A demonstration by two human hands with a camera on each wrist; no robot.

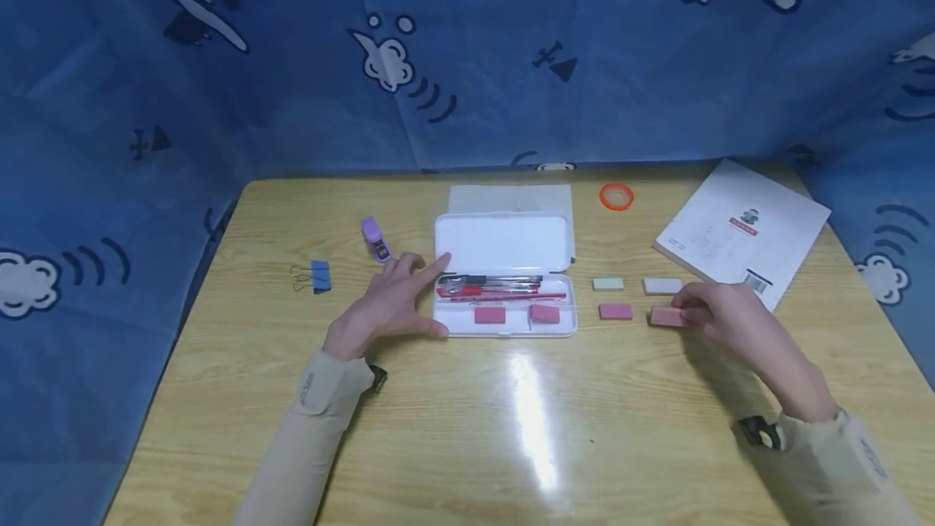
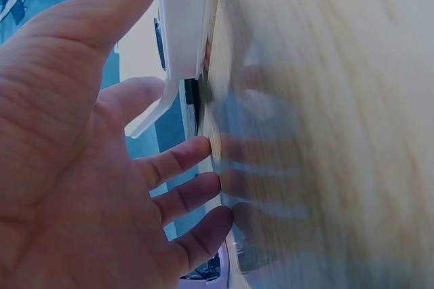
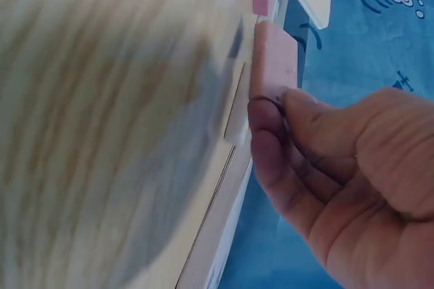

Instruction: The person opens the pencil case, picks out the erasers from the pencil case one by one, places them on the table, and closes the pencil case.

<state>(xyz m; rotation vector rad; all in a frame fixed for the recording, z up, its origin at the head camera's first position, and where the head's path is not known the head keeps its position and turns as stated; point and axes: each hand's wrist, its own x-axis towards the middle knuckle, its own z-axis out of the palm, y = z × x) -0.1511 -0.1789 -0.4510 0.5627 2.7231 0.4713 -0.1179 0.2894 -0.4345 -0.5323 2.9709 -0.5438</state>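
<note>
My right hand (image 1: 738,323) pinches one end of a pink eraser (image 3: 274,62) between thumb and fingers, low over the table. Close by lie a second pink eraser (image 1: 616,312), a pale green eraser (image 1: 608,284) and a white eraser (image 1: 662,286). A white pencil case (image 1: 511,334) lies with its lid (image 1: 504,242) raised back. Several pens (image 1: 497,286) fill its rear part, and two pink erasers (image 1: 489,315) sit in front. Spread along the case's left side, my left hand (image 1: 390,299) has its thumb at the front corner and its index finger at the lid.
Left of the case are a purple bottle-like item (image 1: 376,239) and a blue binder clip (image 1: 320,276). Behind the lid lies a white sheet (image 1: 511,197). An orange ring (image 1: 617,196) and a white booklet (image 1: 745,217) lie toward the back right, before a blue curtain (image 1: 467,88).
</note>
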